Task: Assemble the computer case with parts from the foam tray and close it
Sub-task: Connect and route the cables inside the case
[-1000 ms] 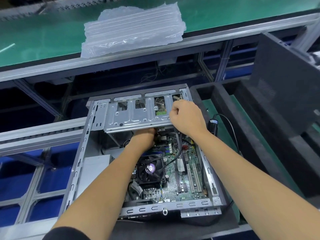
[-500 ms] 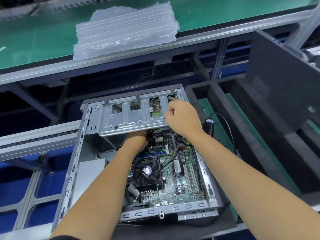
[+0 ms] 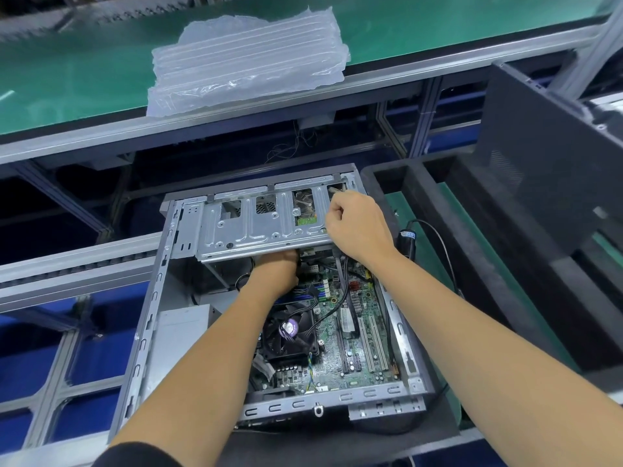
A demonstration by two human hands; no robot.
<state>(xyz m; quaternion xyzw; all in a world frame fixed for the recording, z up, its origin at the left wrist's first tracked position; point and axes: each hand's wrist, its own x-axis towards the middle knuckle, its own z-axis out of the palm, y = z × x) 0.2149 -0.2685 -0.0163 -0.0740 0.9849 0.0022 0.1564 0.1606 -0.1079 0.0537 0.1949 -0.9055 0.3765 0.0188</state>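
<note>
The computer case (image 3: 269,298) lies open on its side near the front edge of the worktop (image 3: 337,443), on a dark mat. Its metal frame runs all around, and the green board (image 3: 357,342) with a black fan (image 3: 290,335) shows inside. A grey box (image 3: 182,335) sits in the left part of the case.

The left arm comes in from the bottom left and stretches up into the middle of the case. The left hand (image 3: 276,271) goes under the silver metal plate (image 3: 263,224) at the far end of the case. The plate hides its fingers, so I cannot tell if they are curled or spread.

The right arm comes in from the bottom right and reaches across the case. The right hand (image 3: 357,224) sits at the right end of the silver plate. Its fingers (image 3: 333,224) are curled tight and grip the plate's edge, with the knuckles up.

Just right of the case lies the black foam tray (image 3: 505,298). A small black tool (image 3: 406,241) with a cord lies in it, close to the right wrist. A big dark panel (image 3: 553,170) stands tilted at the far right.

At the far edge, on a green belt (image 3: 67,79), rests a clear bubble bag (image 3: 246,59).
</note>
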